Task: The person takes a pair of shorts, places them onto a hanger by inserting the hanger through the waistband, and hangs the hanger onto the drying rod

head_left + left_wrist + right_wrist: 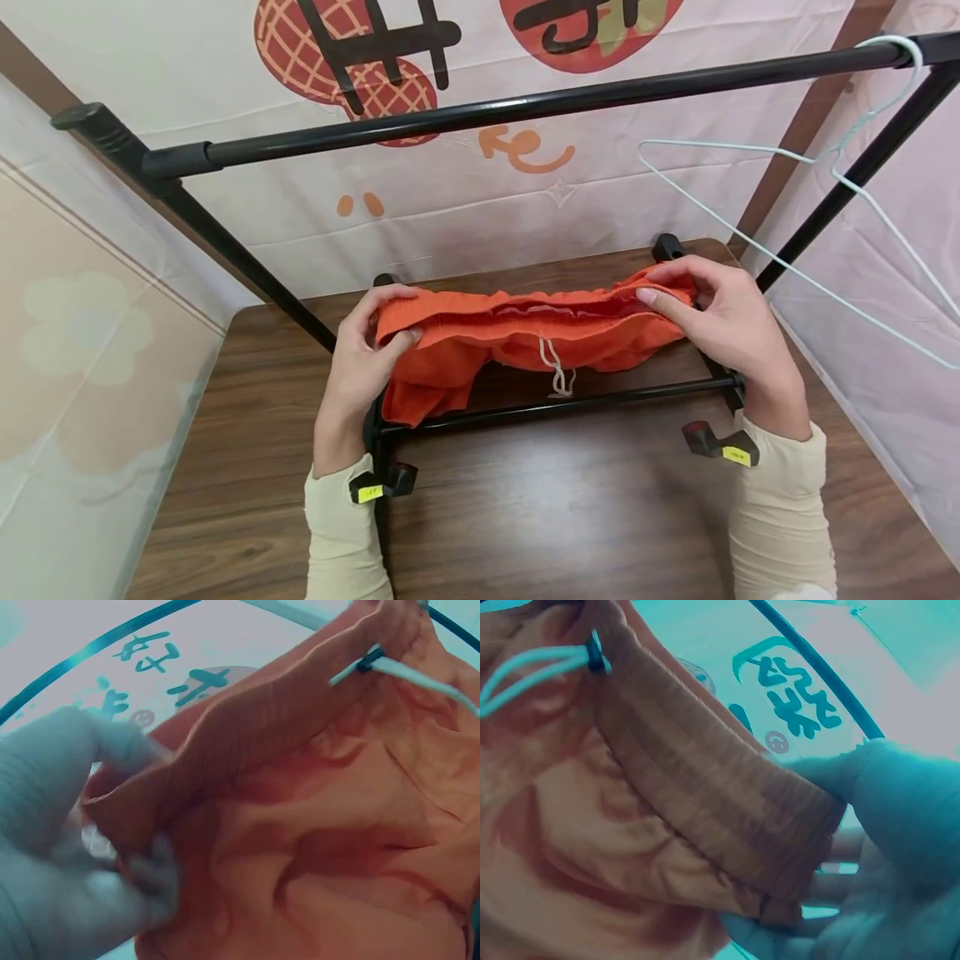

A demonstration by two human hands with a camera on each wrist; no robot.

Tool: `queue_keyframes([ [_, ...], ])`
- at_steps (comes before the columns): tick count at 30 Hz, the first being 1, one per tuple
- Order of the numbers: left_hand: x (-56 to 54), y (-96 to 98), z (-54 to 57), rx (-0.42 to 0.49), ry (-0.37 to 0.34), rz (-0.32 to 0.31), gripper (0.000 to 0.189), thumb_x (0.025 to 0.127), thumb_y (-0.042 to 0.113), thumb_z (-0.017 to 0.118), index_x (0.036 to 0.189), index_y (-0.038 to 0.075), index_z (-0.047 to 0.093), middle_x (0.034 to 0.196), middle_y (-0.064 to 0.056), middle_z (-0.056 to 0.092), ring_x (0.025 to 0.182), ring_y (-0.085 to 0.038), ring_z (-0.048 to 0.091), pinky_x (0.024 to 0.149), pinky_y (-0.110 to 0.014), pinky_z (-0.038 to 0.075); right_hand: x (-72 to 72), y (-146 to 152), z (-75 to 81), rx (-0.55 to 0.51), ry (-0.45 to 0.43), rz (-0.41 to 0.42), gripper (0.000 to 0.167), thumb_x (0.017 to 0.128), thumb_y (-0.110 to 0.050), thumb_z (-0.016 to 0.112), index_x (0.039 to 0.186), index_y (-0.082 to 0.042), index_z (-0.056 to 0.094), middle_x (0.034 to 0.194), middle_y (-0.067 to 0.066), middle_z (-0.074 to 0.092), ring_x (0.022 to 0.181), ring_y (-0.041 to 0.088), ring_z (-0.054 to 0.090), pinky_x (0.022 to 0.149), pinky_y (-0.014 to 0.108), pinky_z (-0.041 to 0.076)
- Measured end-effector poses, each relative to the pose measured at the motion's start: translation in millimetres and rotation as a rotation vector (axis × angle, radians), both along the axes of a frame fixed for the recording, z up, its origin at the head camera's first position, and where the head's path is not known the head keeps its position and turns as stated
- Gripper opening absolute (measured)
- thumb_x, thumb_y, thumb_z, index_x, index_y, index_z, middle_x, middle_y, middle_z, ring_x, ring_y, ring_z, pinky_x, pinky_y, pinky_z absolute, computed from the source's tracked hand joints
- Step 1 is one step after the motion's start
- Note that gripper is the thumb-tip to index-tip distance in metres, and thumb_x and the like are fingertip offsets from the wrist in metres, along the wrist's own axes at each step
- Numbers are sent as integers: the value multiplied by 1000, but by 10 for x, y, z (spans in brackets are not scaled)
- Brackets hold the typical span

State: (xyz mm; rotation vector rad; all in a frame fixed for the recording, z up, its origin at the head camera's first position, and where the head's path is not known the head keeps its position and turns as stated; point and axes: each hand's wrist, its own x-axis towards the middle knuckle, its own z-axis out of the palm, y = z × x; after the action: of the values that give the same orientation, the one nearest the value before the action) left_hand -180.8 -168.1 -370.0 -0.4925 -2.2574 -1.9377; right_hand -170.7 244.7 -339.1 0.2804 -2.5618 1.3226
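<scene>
the left hand (352, 371) pinches one end of the waistband of an orange garment (450, 358), and the right hand (723, 321) pinches the other end, so both grips are closed on the cloth. the waistband is stretched between the hands, and its opening is seen from above. a white drawstring (555, 367) hangs at its front middle. in the head view, the garment appears below the top bar of a black rack (450, 121), over a brown wooden table (562, 508); whether it touches the table, i cannot tell. a pale blue hanger (727, 147) hangs near the bar's right end.
</scene>
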Motion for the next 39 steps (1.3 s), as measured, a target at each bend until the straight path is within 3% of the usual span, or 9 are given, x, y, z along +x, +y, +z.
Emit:
queue_keyframes([
  [5,-26,94,-16,-99,-5,192,43,92,-11,57,127,11,69,123,-1,65,102,-18,62,85,-20,52,-32,-73,-14,17,23,-59,26,101,-29,72,121,-12,75,101,2,76,75,3,63,66,15,50],
  [10,-32,86,-60,-264,-32,292,37,97,-1,55,121,20,73,109,-5,73,83,-19,65,75,-24,54,-47,-76,-23,58,52,-79,29,105,-31,65,116,-8,78,104,14,77,83,0,60,72,12,46],
  [14,-27,32,-65,-444,-77,226,29,103,14,59,126,27,70,113,-4,73,86,-21,68,77,-32,56,-54,-83,-29,101,109,-134,31,106,-36,63,114,-11,80,108,11,77,93,14,63,78,15,45],
  [19,23,-11,-36,-526,-134,84,25,102,35,69,126,25,70,112,-6,72,90,-22,64,77,-31,54,-21,-113,-34,193,140,-226,39,107,-40,60,124,-9,77,131,16,73,119,39,61,101,49,49],
  [21,44,11,-19,-463,-151,60,28,102,36,69,124,19,71,111,-8,71,90,-22,65,75,-27,56,-1,-134,-29,210,132,-269,42,108,-41,57,127,-9,75,132,18,71,121,44,60,102,62,47],
  [25,65,126,15,-208,-190,34,25,104,24,68,125,11,69,112,-8,68,89,-17,68,76,-22,61,1,-156,-14,166,91,-316,44,109,-46,51,131,-13,72,123,20,74,109,41,67,93,59,54],
  [31,62,255,45,169,-270,-29,27,103,5,66,130,7,64,117,-3,67,96,-12,72,83,-26,64,-87,-63,-25,81,-10,-204,45,111,-41,46,129,-8,70,115,22,71,98,32,61,78,25,47],
  [33,61,245,45,138,-298,-57,27,104,7,65,131,7,63,118,-3,66,96,-13,72,83,-26,63,-121,-27,-39,83,-42,-172,45,112,-40,45,128,-6,70,114,23,71,97,31,61,76,21,46],
  [39,90,225,26,-251,-300,-56,31,105,35,65,119,8,69,97,-8,71,78,-13,71,71,-22,58,-154,27,-105,101,-150,-104,48,112,-40,42,133,-4,66,114,23,68,91,31,61,70,25,51],
])
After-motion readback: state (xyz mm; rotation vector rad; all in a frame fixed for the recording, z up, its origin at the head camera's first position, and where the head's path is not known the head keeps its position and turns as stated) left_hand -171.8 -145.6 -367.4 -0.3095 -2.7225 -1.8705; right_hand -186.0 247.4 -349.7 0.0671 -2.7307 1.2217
